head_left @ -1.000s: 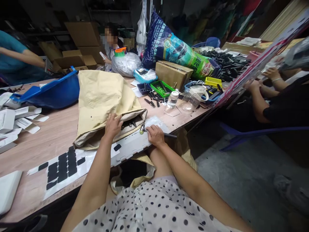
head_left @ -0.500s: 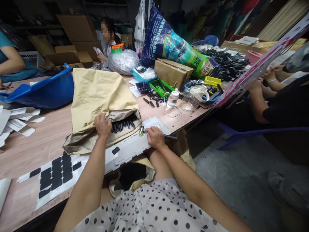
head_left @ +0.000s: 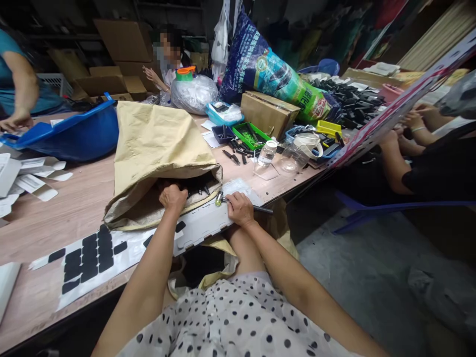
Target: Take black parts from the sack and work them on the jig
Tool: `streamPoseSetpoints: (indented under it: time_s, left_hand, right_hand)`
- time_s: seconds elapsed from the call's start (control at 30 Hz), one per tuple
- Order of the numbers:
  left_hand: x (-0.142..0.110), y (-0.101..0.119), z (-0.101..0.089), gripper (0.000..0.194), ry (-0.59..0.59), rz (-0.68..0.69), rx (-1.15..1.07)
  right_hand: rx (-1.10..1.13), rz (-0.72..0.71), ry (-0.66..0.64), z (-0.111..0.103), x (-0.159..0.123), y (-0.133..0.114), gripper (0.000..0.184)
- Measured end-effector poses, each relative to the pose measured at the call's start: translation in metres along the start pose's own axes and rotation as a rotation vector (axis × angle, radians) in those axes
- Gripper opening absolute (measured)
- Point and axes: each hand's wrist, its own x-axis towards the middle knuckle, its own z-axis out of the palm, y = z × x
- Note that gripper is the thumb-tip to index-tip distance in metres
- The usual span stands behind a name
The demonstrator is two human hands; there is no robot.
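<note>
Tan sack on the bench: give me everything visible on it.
The sack is tan paper outside with a greyish woven-looking lining at the mouth. It lies flat on the wooden table, creased, mouth open toward the person. Small black parts show inside the mouth. The left hand reaches into the opening, fingers curled. Its mouth edge rests beside a white sheet; a blue tub sits close at its far left.

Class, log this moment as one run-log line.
left hand: in mouth of paper sack, among black parts | right hand: grips metal tool on white sheet
</note>
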Motion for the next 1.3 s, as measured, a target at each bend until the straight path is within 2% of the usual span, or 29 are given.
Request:
streamPoseSetpoints:
  time_s: [0.17, 0.33, 0.43, 0.5, 0.57, 0.67, 0.77, 0.9, 1.07, 1.2, 1.3]
  left_hand:
    - [0.002, 0.01, -0.009, 0.028, -0.074, -0.008, 0.079]
    - [0.004, 0.002, -0.011, 0.026, -0.105, 0.013, 0.132]
    - [-0.002, -0.013, -0.013, 0.022, 0.004, 0.097, 0.069]
    - [-0.011, -0.028, -0.013, 0.02, 0.13, 0.197, -0.042]
    - [-0.025, -0.044, -0.012, 0.016, 0.185, 0.314, -0.156]
    - [-0.048, -0.064, -0.004, 0.011, 0.066, 0.486, -0.274]
    - [-0.066, -0.074, 0.009, 0.011, -0.07, 0.561, -0.322]
    - [-0.074, -0.076, 0.021, 0.015, -0.059, 0.554, -0.342]
    - [-0.073, -0.076, 0.025, 0.019, -0.073, 0.566, -0.357]
    - [-0.073, -0.076, 0.025, 0.019, -0.097, 0.569, -0.368]
    - [-0.072, -0.077, 0.026, 0.018, -0.12, 0.57, -0.384]
  right_hand:
    - [-0.004, 0.011, -0.008, 0.0, 0.001, 0.001, 0.025]
    - [-0.001, 0.019, -0.008, 0.001, 0.001, 0.0, 0.025]
    - [0.004, 0.025, -0.01, 0.001, 0.002, 0.001, 0.025]
    - [0.01, 0.027, -0.014, 0.0, 0.002, 0.001, 0.025]
    - [0.017, 0.025, -0.018, 0.0, 0.002, 0.002, 0.026]
    - [0.028, 0.022, -0.02, 0.001, 0.001, 0.003, 0.027]
    - [0.037, 0.024, -0.011, 0.001, 0.0, 0.004, 0.027]
    - [0.043, 0.011, -0.015, 0.001, 0.0, 0.008, 0.027]
    - [0.082, 0.015, -0.034, -0.007, 0.002, 0.009, 0.026]
    - [0.223, -0.007, 0.037, -0.014, -0.006, -0.013, 0.034]
    - [0.348, -0.052, 0.012, -0.016, -0.014, -0.039, 0.035]
